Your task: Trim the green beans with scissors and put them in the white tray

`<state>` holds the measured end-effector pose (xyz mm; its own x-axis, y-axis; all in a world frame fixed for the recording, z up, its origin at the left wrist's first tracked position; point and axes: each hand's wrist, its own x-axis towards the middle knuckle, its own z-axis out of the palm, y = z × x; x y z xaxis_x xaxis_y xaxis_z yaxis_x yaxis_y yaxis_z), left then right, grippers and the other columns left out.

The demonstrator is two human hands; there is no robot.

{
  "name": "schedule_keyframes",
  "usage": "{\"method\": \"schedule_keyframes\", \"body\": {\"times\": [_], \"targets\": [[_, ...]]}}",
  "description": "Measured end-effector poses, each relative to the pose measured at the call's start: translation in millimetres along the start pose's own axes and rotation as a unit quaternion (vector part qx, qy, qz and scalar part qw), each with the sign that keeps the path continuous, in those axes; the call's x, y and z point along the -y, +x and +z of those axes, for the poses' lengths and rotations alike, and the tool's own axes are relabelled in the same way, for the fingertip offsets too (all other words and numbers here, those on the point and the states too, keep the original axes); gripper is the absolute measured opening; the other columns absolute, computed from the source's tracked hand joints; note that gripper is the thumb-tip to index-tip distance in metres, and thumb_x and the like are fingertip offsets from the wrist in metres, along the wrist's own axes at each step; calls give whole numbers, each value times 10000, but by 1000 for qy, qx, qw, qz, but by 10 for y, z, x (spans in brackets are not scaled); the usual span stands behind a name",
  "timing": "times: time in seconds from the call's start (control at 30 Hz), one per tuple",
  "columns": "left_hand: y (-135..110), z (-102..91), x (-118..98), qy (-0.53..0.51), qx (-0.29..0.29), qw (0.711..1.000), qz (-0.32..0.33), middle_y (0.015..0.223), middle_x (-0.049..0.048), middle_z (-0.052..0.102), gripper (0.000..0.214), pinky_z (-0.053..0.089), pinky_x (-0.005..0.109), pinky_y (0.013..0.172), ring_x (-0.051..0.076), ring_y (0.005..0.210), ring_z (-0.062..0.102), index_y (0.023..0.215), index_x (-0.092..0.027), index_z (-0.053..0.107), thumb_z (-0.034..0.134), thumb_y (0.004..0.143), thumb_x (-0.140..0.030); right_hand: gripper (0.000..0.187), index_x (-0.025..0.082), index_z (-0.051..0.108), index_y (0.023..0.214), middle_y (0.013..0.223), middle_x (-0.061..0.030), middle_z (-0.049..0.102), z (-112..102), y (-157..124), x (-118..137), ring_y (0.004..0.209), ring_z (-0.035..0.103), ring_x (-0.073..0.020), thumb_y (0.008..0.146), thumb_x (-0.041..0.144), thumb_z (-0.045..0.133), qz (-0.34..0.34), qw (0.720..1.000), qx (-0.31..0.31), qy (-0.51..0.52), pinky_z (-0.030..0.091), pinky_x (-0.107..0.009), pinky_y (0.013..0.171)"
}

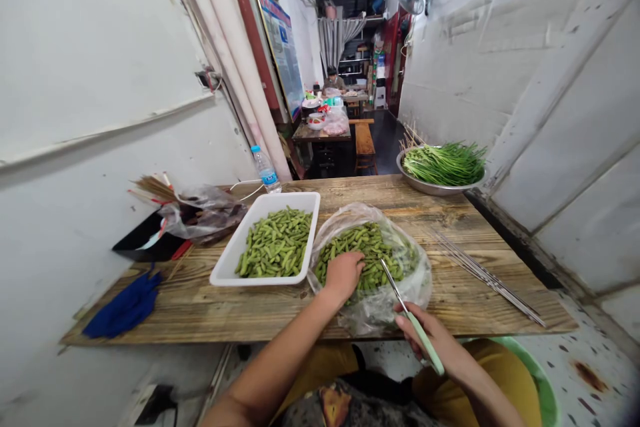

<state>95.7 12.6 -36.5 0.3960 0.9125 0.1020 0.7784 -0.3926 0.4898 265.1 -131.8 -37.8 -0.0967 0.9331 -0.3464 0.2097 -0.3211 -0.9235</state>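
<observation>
Right hand grips a green-handled knife firmly, blade angled at the pods; left hand lies open and flat on green pods, steadying them in a plastic bag; white tray of pods beyond

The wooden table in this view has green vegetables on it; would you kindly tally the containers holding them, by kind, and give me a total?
White tray: 1
Clear plastic bag: 1
Metal bowl: 1
Total: 3
</observation>
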Motion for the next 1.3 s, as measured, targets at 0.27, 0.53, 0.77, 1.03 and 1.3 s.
{"method": "schedule_keyframes", "body": {"times": [0.27, 0.53, 0.77, 1.03, 1.3], "targets": [[67, -60, 10, -102, 21, 994, -31, 755, 29, 674, 187, 424, 255, 684, 167, 711, 598, 851, -176, 673, 604, 706, -272, 539, 159, 492, 1067, 489, 96, 325, 13, 11, -63, 406, 328, -71, 769, 609, 479, -2, 1000, -17, -21, 318, -174, 364], [33, -68, 53, -264, 17, 963, -40, 829, 43, 702, 240, 421, 277, 778, 175, 798, 607, 803, -131, 682, 503, 770, -287, 418, 180, 584, 984, 659, -5, 594, 28, 72, -2, 613, 548, -157, 798, 543, 492, -80, 988, -62, -116, 449, -242, 576], [-20, -178, 44, -240, 55, 969, -36, 681, 23, 659, 286, 398, 248, 658, 154, 672, 569, 726, -116, 671, 504, 764, -345, 430, 172, 587, 1061, 890, -75, 669, -7, 192, 115, 822, 608, -245, 799, 503, 506, -95, 971, -74, -209, 440, -321, 782], [-11, -351, -6, -148, 78, 982, 84, 753, 39, 666, 231, 394, 249, 718, 162, 752, 577, 719, -153, 682, 521, 768, -311, 391, 166, 629, 985, 866, -50, 686, -21, 204, 206, 820, 602, -244, 767, 482, 553, -111, 973, -53, -195, 444, -295, 754], [13, -340, 14, -248, 111, 961, 49, 699, 9, 636, 229, 372, 225, 656, 127, 683, 531, 728, -136, 657, 543, 754, -333, 315, 187, 651, 775, 621, 5, 619, -31, 207, 205, 635, 555, -188, 718, 492, 597, -114, 978, -82, -157, 429, -237, 576]]}}
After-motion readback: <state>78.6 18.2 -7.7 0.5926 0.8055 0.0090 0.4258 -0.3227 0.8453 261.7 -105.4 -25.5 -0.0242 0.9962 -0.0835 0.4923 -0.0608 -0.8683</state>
